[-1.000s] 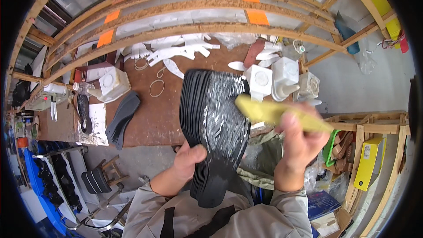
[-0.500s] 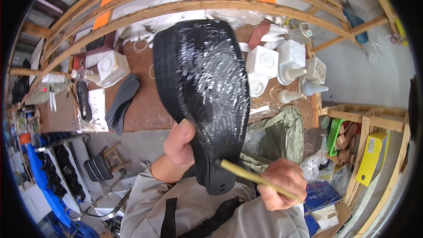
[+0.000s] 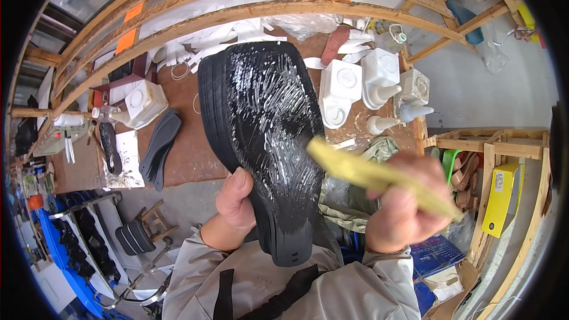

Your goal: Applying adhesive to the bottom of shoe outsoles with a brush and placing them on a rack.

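left hand (image 3: 237,207): mine, gripped shut round the near end of the stack of black soles (image 3: 264,136), held upright over the table's near edge
right hand (image 3: 403,207): fist closed on the yellow brush (image 3: 373,176), tip touching the top sole's glossy face
table (image 3: 189,154): beyond, brown
far right: white glue bottles (image 3: 379,83)

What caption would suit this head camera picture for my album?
Left hand holds a stack of black shoe soles, top one streaked with wet glue, while the right hand grips a yellow brush over a workbench.
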`<state>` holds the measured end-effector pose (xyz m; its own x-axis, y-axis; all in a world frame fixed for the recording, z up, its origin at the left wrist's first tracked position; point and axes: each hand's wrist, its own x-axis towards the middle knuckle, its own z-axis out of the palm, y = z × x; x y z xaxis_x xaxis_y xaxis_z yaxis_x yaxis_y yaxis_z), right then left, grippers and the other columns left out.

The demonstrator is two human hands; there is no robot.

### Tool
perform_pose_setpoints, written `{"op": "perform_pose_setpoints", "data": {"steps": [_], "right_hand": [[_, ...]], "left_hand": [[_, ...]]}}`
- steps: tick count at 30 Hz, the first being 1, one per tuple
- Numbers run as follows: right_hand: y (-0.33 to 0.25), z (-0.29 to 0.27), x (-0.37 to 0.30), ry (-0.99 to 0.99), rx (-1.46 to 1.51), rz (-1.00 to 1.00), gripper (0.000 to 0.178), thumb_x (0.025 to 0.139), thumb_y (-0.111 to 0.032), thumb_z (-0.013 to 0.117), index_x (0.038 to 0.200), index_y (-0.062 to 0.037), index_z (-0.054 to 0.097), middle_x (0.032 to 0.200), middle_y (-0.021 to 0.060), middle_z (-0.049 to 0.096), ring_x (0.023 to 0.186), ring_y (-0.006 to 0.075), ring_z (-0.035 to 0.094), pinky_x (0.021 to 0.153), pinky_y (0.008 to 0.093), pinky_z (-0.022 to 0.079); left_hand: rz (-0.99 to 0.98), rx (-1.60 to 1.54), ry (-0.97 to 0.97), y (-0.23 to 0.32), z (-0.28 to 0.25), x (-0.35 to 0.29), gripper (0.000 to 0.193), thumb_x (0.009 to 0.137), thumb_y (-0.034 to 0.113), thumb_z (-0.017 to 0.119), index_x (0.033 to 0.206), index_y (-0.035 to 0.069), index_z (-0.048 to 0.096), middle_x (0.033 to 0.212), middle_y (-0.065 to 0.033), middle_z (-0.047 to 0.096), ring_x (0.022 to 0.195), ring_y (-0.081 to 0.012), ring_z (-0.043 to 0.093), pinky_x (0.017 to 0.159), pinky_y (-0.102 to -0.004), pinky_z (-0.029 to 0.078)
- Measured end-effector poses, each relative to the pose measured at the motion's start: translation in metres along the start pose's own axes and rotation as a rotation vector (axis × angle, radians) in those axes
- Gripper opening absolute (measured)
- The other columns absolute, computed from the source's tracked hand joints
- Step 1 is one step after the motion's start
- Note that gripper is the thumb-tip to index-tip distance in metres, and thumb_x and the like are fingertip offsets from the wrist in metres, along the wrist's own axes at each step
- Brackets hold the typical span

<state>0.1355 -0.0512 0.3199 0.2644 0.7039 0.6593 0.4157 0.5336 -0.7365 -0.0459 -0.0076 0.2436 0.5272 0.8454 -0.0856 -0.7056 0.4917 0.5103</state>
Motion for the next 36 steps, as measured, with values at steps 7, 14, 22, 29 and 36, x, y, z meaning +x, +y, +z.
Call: {"op": "perform_pose_setpoints", "data": {"steps": [7, 14, 22, 29, 36], "right_hand": [[-0.013, -0.014, -0.056, -0.341, -0.043, -0.083, 0.027, 0.064, 0.001, 0.073, 0.089, 0.0066, 0.064, 0.077, 0.0123, 0.064, 0.053, 0.018, 0.059, 0.043, 0.0272, 0.047], [-0.012, 0.003, -0.025, 0.163, -0.212, 0.385, 0.011, 0.081, -0.006, 0.062, 0.078, 0.0041, 0.058, 0.067, 0.0104, 0.059, 0.055, 0.0156, 0.054, 0.049, 0.0248, 0.043], [-0.005, 0.014, 0.011, 0.06, -0.216, 0.144, 0.014, 0.073, 0.001, 0.069, 0.087, 0.0063, 0.066, 0.075, 0.0132, 0.066, 0.06, 0.0202, 0.063, 0.045, 0.0273, 0.047], [-0.009, 0.022, -0.029, -0.231, -0.088, -0.256, 0.019, 0.069, -0.008, 0.074, 0.082, 0.0032, 0.068, 0.074, 0.0124, 0.065, 0.055, 0.0181, 0.061, 0.043, 0.028, 0.046], [0.025, -0.02, -0.064, 0.367, 0.298, 0.172, 0.015, 0.075, 0.0, 0.065, 0.089, 0.0035, 0.065, 0.08, 0.0113, 0.062, 0.059, 0.0174, 0.057, 0.05, 0.0272, 0.045]], "left_hand": [[-0.093, 0.01, -0.096, 0.02, 0.009, 0.021, 0.079, 0.086, 0.057, 0.046, 0.138, -0.001, 0.03, 0.126, -0.0281, 0.047, 0.112, -0.047, 0.051, 0.094, -0.0586, 0.044], [0.072, -0.151, -0.005, 0.013, 0.017, 0.021, 0.072, 0.085, 0.052, 0.05, 0.135, 0.002, 0.038, 0.125, -0.0216, 0.051, 0.106, -0.0407, 0.057, 0.091, -0.0549, 0.047], [-0.004, -0.064, -0.178, 0.017, 0.011, 0.029, 0.07, 0.089, 0.052, 0.042, 0.138, 0.002, 0.034, 0.13, -0.021, 0.048, 0.113, -0.0396, 0.053, 0.096, -0.0548, 0.043], [-0.099, 0.048, -0.141, 0.033, 0.011, 0.035, 0.082, 0.086, 0.056, 0.049, 0.142, 0.004, 0.022, 0.136, -0.0242, 0.038, 0.124, -0.0446, 0.04, 0.101, -0.0605, 0.035], [-0.101, -0.046, 0.069, 0.034, 0.007, 0.061, 0.07, 0.09, 0.052, 0.044, 0.138, 0.003, 0.032, 0.132, -0.0217, 0.044, 0.114, -0.0436, 0.05, 0.088, -0.0572, 0.049]]}}
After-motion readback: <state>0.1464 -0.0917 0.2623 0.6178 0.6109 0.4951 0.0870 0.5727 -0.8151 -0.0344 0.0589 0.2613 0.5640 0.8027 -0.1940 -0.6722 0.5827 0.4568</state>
